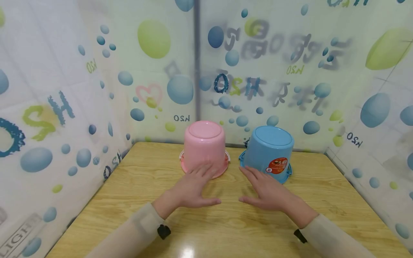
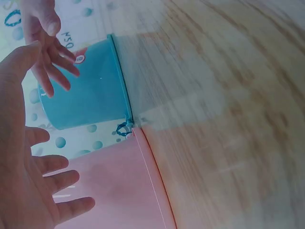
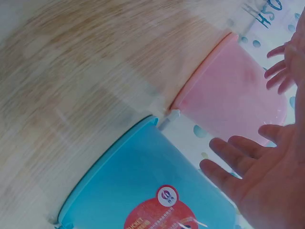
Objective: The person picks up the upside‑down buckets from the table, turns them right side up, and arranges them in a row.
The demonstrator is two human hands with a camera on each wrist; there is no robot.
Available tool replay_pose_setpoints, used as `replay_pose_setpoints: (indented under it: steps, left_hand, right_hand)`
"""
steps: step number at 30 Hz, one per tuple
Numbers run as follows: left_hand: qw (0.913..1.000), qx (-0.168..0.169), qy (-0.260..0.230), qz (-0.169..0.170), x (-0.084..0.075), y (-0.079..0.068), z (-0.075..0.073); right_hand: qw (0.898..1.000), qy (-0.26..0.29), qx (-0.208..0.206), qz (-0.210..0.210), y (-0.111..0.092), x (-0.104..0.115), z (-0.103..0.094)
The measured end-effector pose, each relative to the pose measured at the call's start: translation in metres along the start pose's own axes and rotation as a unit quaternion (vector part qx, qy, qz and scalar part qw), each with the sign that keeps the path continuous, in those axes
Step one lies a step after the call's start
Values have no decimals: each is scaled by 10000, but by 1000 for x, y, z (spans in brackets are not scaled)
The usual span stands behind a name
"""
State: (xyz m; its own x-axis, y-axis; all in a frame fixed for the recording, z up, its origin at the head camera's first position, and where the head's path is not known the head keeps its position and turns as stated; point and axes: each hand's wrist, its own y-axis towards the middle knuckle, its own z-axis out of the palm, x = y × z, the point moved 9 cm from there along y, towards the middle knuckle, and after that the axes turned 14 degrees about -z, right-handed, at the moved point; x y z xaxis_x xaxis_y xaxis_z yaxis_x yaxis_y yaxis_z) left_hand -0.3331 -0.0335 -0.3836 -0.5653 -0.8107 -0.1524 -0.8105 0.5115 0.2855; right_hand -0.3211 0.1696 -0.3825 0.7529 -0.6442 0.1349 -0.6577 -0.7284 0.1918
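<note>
A pink bucket [image 1: 204,147] stands upside down on the wooden table, its white handle lying around the rim. To its right is a blue bucket [image 1: 267,154], also upside down, with a red label on its side. My left hand [image 1: 193,186] is held out before the pink bucket, fingers spread and thumb pointing right. My right hand [image 1: 269,190] reaches in front of the blue bucket with its fingers extended. Both hands are empty. In the left wrist view, the left fingers [image 2: 62,181] overlap the pink bucket; whether they touch it I cannot tell.
The wooden table [image 1: 206,229] runs to a back wall covered with a curtain [image 1: 155,71] printed with blue and green dots and letters. Similar printed sheets hang along the left and right sides. Dark straps [image 1: 164,232] sit on both wrists.
</note>
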Motion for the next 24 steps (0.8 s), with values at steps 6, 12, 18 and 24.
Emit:
replay_pose_setpoints:
  steps: [6,12,18,24]
  left_hand:
    - [9993,18,-343,-144,12,-4,-8]
    - [9973,230,-478,-517,40,-10,-9]
    - [9937,306,-747,-773,74,-15,-9]
    - [9897,499,-734,-1125,107,-18,-5]
  right_hand:
    - [9991,394,14,137,11,-9,4]
    - [9948,880,258,439,27,-19,16]
    - [9901,1152,438,672,46,-30,28]
    - [9871,1333,496,730,64,-37,36]
